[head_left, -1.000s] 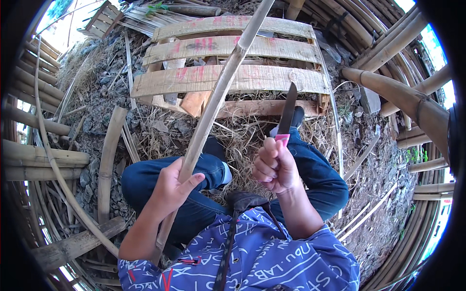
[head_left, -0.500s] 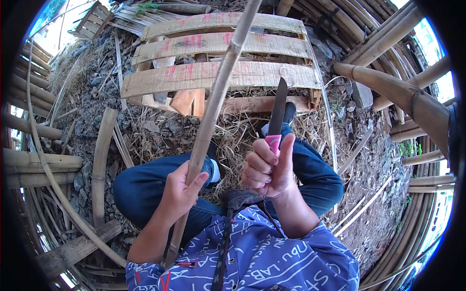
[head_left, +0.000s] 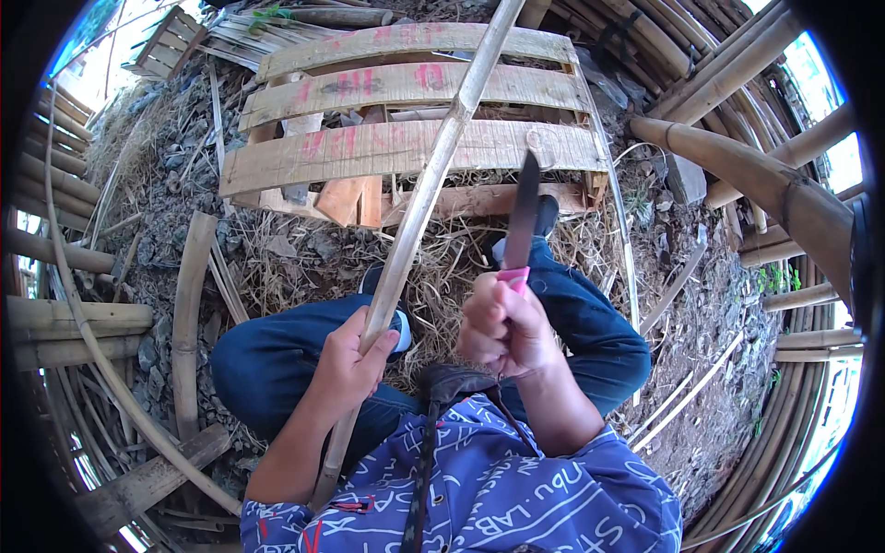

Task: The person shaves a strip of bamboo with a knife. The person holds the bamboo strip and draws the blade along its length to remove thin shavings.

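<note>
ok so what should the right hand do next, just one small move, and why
Probably bring the knife leftward to the bamboo pole: the right hand holds it blade up, apart from the pole, which the left hand grips.

Soft, even daylight fills the middle, glare burns white with bluish fringes past the bamboo poles (head_left: 742,164) at both sides, faint shade lies under the slatted pallet (head_left: 369,152), slight blur softens the right grip (head_left: 505,323), and fisheye distortion bends straight edges toward a black rim.
</note>
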`<state>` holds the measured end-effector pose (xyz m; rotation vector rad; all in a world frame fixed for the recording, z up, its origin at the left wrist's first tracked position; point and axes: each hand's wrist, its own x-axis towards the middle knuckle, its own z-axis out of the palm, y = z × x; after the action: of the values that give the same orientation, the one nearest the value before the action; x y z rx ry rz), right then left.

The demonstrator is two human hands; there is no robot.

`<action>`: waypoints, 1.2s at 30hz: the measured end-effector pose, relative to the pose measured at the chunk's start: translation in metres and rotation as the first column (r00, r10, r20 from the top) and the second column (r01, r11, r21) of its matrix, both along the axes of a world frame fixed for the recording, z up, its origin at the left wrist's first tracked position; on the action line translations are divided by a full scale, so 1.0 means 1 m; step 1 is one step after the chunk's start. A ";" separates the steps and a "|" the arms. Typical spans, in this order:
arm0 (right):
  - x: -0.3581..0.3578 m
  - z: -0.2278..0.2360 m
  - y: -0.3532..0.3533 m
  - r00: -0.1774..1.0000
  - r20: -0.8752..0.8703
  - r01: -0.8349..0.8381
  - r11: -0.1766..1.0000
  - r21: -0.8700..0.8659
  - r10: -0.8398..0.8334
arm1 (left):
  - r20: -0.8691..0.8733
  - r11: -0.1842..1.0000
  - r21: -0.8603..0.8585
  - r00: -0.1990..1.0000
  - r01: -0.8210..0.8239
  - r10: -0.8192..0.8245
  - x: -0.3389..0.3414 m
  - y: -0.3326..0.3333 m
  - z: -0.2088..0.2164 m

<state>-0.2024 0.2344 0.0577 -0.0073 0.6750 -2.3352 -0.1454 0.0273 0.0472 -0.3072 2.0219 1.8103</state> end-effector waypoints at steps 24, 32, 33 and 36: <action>-0.085 -0.061 -0.007 0.344 -0.568 0.840 0.026 0.543 0.747 | 0.003 0.996 -0.081 0.999 0.041 -0.040 -0.002 0.000 -0.040; -0.098 -0.061 0.007 0.186 -0.574 0.946 0.012 0.323 0.797 | -0.123 0.978 -0.199 0.988 0.067 -0.093 -0.005 0.001 -0.040; -0.107 -0.060 0.016 0.185 -0.574 0.946 0.014 0.323 0.798 | -0.108 0.979 -0.189 0.990 0.070 -0.091 -0.005 -0.001 -0.040; -0.129 -0.050 0.043 0.397 -0.501 0.904 -0.235 0.357 0.769 | -0.111 0.980 -0.181 0.988 0.082 -0.103 0.004 -0.005 -0.042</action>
<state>-0.3315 0.2770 0.0073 -0.6373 3.3229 -0.3766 -0.1415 0.0220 0.0056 -0.1536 2.2458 1.6332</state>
